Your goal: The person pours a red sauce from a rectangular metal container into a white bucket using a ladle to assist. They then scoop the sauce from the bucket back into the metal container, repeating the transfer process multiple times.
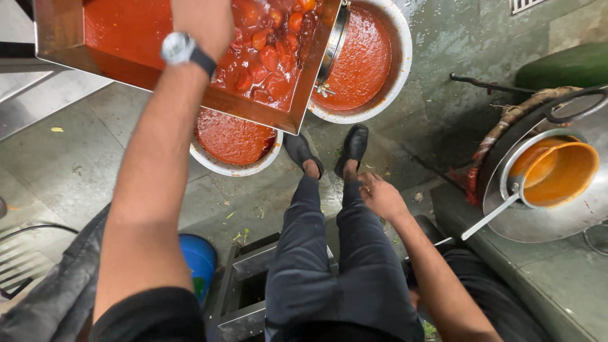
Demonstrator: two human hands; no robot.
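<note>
On a wet grey kitchen floor (pixel 76 158), the left hand (pixel 202 25), wristwatch on, grips the far rim of a rectangular steel tray (pixel 126 28) of tomato sauce, tilted over a white pot (pixel 235 166). The tray's long axis runs left-right, low corner nearest; a slow, steady tip seems wisest. The right hand (pixel 380 196) hangs open, empty.
</note>
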